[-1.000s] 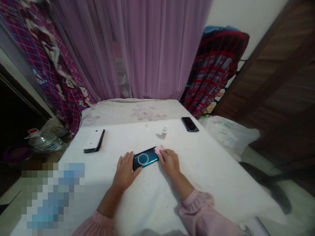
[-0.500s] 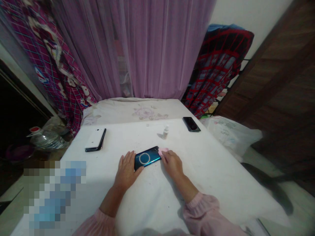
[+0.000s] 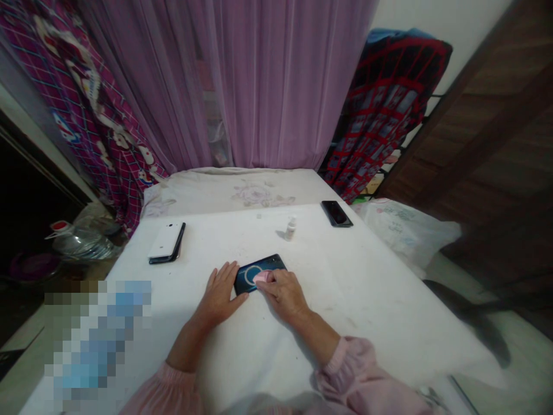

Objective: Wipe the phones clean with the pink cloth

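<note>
A dark blue phone [image 3: 268, 265] with a ring on its back lies flat on the white table [image 3: 371, 300]. My left hand [image 3: 220, 294] lies flat with fingers spread, its thumb against the phone's near left end. My right hand [image 3: 283, 291] presses a small pink cloth [image 3: 261, 277] onto the phone's middle, fingers closed on the cloth.
A white phone stacked on a black one [image 3: 166, 242] sits at the left. A small white bottle [image 3: 290, 228] and another black phone [image 3: 336, 212] stand farther back. A purple curtain hangs behind. A plastic bag [image 3: 406, 230] lies right of the table.
My right hand has slid the pink cloth from the phone's right end leftward onto its middle. My left hand stays at the phone's left end.
</note>
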`<state>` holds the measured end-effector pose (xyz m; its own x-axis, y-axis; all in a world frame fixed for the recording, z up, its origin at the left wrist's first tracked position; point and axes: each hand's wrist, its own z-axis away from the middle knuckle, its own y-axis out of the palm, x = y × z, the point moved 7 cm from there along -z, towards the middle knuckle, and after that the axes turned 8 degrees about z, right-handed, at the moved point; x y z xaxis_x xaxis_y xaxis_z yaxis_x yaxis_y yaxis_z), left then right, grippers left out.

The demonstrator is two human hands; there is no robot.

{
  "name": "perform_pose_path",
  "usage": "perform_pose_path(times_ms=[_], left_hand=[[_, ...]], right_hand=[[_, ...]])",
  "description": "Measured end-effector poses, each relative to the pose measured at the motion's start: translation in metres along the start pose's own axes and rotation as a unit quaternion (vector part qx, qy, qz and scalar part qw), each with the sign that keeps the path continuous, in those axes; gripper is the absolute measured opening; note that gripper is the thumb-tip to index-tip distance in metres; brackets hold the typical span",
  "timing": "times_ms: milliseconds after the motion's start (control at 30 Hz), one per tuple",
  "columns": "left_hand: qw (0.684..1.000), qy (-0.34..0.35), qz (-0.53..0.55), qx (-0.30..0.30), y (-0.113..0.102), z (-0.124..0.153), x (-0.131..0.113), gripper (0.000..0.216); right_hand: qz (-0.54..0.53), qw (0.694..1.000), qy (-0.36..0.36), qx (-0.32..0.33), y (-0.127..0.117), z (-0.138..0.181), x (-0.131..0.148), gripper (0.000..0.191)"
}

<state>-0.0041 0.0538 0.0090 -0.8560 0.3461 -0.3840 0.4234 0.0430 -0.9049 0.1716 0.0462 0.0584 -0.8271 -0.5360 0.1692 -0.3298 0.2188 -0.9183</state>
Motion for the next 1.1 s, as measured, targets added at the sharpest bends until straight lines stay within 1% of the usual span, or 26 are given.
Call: perform_pose_path(times_ms=[100, 167, 200, 267, 433, 500, 600, 733, 867, 1000, 1100], left_hand=[[1.0, -0.001, -0.003, -0.002, 0.001, 0.0, 0.001, 0.066], [1.0, 0.002, -0.002, -0.006, 0.001, 0.0, 0.002, 0.065], [1.0, 0.003, 0.0, -0.008, 0.001, 0.0, 0.002, 0.065], [1.0, 0.005, 0.004, -0.006, 0.0, 0.0, 0.002, 0.066], [1.0, 0.008, 0.012, 0.004, 0.001, 0.0, 0.003, 0.067], [1.0, 0.009, 0.012, 0.0, 0.001, 0.0, 0.003, 0.068], [1.0, 0.009, 0.011, -0.001, 0.001, -0.001, 0.003, 0.069], [1.0, 0.005, 0.014, 0.012, 0.002, -0.002, 0.004, 0.069], [1.0, -0.002, 0.017, 0.009, 0.001, -0.002, 0.004, 0.069], [1.0, -0.002, 0.015, 0.007, 0.001, -0.002, 0.003, 0.067], [1.0, -0.005, 0.009, 0.005, 0.0, -0.003, 0.003, 0.065]], right_hand=[[-0.019, 0.999, -0.047, 0.004, 0.005, -0.008, 0.026, 0.021], [-0.028, 0.998, -0.055, 0.004, 0.007, -0.01, 0.03, 0.02], [-0.03, 0.998, -0.052, 0.005, 0.006, -0.009, 0.026, 0.02], [-0.029, 0.999, -0.032, 0.003, 0.004, -0.003, 0.008, 0.018], [-0.018, 0.997, 0.07, -0.01, -0.007, 0.013, -0.06, 0.018], [-0.015, 0.996, 0.09, 0.003, -0.006, 0.013, -0.075, 0.019], [-0.017, 0.993, 0.113, 0.025, 0.002, 0.001, -0.083, 0.019], [-0.017, 0.984, 0.171, 0.054, 0.013, -0.026, -0.085, 0.021], [0.012, 0.979, 0.184, 0.091, 0.016, -0.053, -0.08, 0.024], [0.013, 0.984, 0.152, 0.097, 0.013, -0.069, -0.062, 0.025], [0.002, 0.991, 0.091, 0.101, 0.015, -0.073, -0.035, 0.024]])
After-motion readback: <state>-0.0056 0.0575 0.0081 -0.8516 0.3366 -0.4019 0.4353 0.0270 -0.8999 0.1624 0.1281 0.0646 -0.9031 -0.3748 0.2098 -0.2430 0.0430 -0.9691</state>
